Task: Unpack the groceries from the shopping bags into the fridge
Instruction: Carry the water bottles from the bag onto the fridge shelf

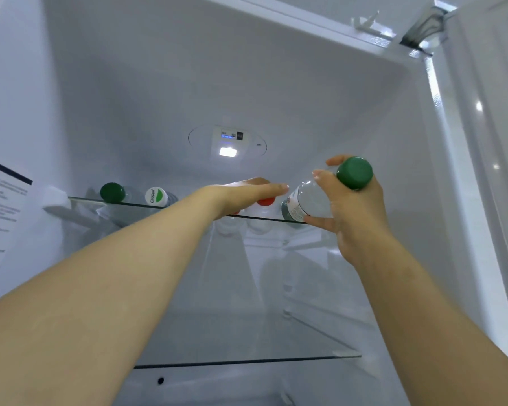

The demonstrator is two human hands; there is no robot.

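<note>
Step in hand: laying the green-cap bottle (pixel 308 203) on its side on the top glass shelf (pixel 135 203) of the fridge (pixel 188 83), at the right end of the row. The right hand (pixel 355 218) has it by the neck end, grip clamped on it w/ fingers over the top & thumb under, cap facing out. The base end is at the shelf's front edge; how much weight the glass takes can't be told. The left hand (pixel 247 191) lies flat, fingers straight, over the red-cap bottle (pixel 266 201) next door; it looks like it's steadying that one. Further left lie a dark-green-cap bottle (pixel 112 192) & a white-cap bottle (pixel 156 196), both caps out.

To do it well, prob.: slide the bottle straight back, parallel w/ its neighbours, till most of the body is on the glass. The person shouldn't let go at the edge, since a round bottle there can roll or tip off. Left hand is best left on the red-cap one so the row doesn't shift. Ease the grip only once the bottle sits snug vs. its neighbour.
</note>
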